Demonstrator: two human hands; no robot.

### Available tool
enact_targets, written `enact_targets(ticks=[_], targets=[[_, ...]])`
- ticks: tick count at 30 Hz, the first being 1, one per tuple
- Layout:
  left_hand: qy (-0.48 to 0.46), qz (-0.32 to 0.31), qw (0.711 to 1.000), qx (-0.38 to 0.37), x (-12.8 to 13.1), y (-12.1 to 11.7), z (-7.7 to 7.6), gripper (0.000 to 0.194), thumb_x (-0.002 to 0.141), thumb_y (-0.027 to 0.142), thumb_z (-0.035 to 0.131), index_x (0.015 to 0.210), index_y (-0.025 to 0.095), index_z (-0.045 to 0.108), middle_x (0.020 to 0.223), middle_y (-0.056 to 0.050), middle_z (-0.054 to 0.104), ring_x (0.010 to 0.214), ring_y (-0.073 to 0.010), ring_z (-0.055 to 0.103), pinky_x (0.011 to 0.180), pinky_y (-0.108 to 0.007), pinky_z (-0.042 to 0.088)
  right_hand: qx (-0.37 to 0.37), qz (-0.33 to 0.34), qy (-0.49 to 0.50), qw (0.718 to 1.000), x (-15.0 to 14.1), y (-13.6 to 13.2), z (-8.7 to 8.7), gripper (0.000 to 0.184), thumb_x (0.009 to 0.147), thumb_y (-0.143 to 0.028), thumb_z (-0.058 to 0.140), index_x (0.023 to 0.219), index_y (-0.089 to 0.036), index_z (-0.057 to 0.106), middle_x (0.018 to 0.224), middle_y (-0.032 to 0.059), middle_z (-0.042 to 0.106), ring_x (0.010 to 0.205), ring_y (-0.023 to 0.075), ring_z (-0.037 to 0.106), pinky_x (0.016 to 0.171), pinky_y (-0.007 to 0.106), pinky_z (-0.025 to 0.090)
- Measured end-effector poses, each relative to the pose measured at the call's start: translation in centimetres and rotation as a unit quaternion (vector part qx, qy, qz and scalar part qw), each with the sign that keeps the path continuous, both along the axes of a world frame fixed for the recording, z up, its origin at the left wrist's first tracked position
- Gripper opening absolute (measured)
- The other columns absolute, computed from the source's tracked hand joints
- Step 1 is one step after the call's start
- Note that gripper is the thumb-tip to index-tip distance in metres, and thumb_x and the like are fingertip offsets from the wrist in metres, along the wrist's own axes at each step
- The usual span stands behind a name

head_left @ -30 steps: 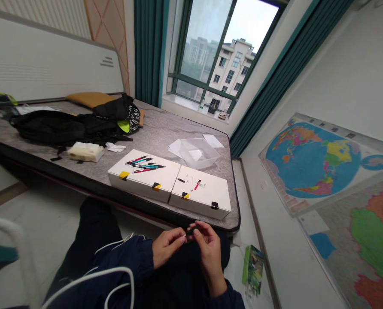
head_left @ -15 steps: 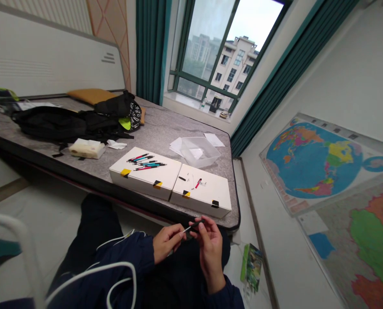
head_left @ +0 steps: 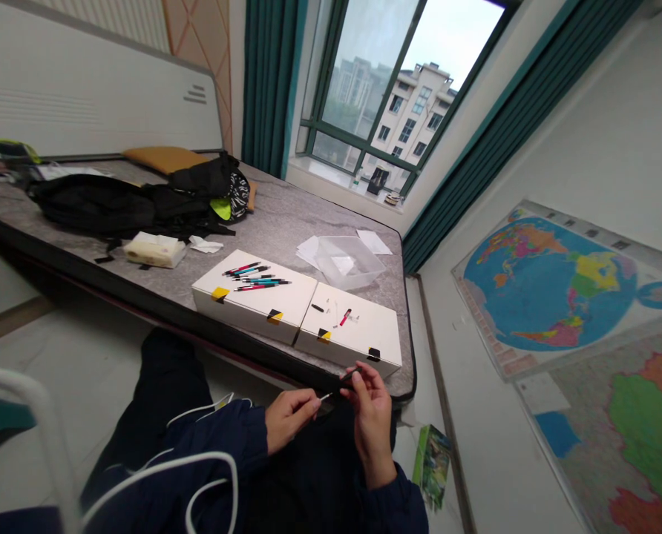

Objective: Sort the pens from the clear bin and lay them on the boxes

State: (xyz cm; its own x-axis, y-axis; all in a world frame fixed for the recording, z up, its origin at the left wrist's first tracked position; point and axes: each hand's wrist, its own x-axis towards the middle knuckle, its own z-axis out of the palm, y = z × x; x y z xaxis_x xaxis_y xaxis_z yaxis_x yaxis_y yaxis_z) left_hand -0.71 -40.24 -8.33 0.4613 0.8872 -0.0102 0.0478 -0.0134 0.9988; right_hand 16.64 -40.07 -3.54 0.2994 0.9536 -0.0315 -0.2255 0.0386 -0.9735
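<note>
Over my lap, my left hand (head_left: 289, 421) pinches a thin, pale pen refill (head_left: 326, 397) whose end pokes out past the fingertips. My right hand (head_left: 371, 415) grips a dark pen barrel (head_left: 351, 374) between thumb and fingers, a short gap from the refill. On the left white box (head_left: 292, 315) lie several pens (head_left: 256, 278) in black, red and teal. The right white box (head_left: 385, 334) carries a red pen part (head_left: 345, 317), a short black piece (head_left: 318, 308) and small clear bits too tiny to identify.
Behind the boxes, a clear plastic bin (head_left: 358, 278) stands among papers on the grey mattress (head_left: 278, 215). A tissue pack (head_left: 153, 250) and black backpack (head_left: 91, 204) lie left. White cable (head_left: 220, 456) loops by my left arm. A green printed item (head_left: 432, 463) is on the floor.
My right hand has drawn up and right with the dark barrel, so the refill and barrel are now apart. My left hand has barely moved. The view has shifted slightly.
</note>
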Motion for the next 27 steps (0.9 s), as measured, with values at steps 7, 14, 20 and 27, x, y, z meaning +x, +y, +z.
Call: enact_targets(ticks=[7,14,20,27], targets=[[0.003,0.009,1.0,0.003,-0.4,0.1,-0.3,0.051,0.091,0.059,0.045,0.072,0.014,0.059,0.05,0.005,0.04,0.048,-0.0092,0.035,0.05,-0.023,0.025,-0.048,0.072,-0.336,0.938,4.3,13.6,-0.9,0.038,0.077,-0.042,0.067,0.1,-0.012,0.07,0.08,0.0067,0.069,0.063,0.0176,0.065,0.049,0.025,0.049],[-0.021,0.032,0.999,-0.029,-1.8,0.9,-1.1,0.05,0.091,0.059,0.047,0.073,0.014,0.059,0.048,0.005,0.038,0.046,-0.0087,0.034,0.048,-0.022,0.024,-0.109,0.069,-0.577,0.807,3.9,24.0,-3.2,0.019,0.079,-0.031,0.065,0.086,-0.014,0.073,0.08,0.0092,0.074,0.071,0.0177,0.068,0.07,0.026,0.047],[-0.034,0.048,0.997,-0.044,-2.5,1.5,-1.8,0.049,0.091,0.059,0.048,0.073,0.015,0.059,0.047,0.005,0.037,0.045,-0.0083,0.034,0.047,-0.022,0.024,-0.158,0.052,-0.674,0.72,2.5,26.8,-3.6,0.016,0.076,-0.03,0.067,0.082,-0.016,0.073,0.088,0.0137,0.074,0.085,0.0234,0.068,0.069,0.027,0.045],[-0.058,0.043,0.996,-0.056,-2.9,1.7,-2.0,0.049,0.091,0.059,0.048,0.073,0.014,0.058,0.048,0.005,0.038,0.045,-0.0077,0.033,0.047,-0.022,0.023,-0.162,0.061,-0.681,0.712,1.8,26.7,-3.3,0.021,0.078,-0.032,0.064,0.087,-0.015,0.072,0.093,0.0155,0.073,0.09,0.0242,0.067,0.072,0.027,0.044]])
